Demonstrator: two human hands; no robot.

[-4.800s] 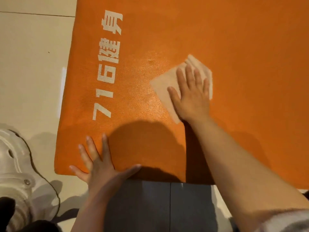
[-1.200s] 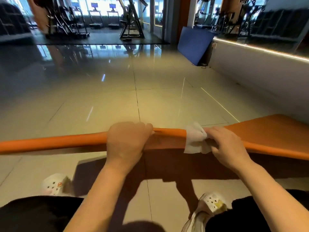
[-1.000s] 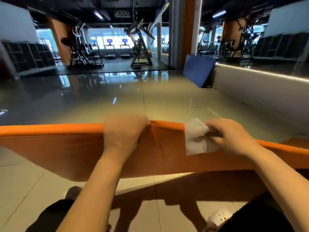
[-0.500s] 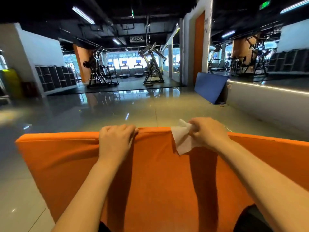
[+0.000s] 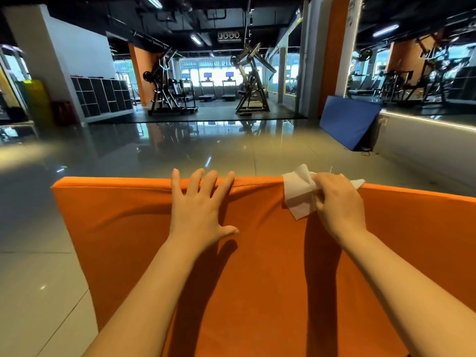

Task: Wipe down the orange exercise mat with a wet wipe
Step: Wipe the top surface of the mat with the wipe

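Propping the orange exercise mat (image 5: 257, 266) upright, my left hand (image 5: 199, 211) presses flat with straight fingers (image 5: 203, 180); my right hand (image 5: 337, 202) pinches the wet wipe (image 5: 298, 195). With so little holding it, the mat could topple.

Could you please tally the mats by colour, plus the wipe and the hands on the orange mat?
Orange mat: 1
Blue mat: 1
Wet wipe: 1
Hands on the orange mat: 2, left hand and right hand
Total: 5

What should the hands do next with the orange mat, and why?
Probably tip the orange mat forward. It stands raised; the left hand lies flat against it, and the right hand pinches the wet wipe at its top edge.
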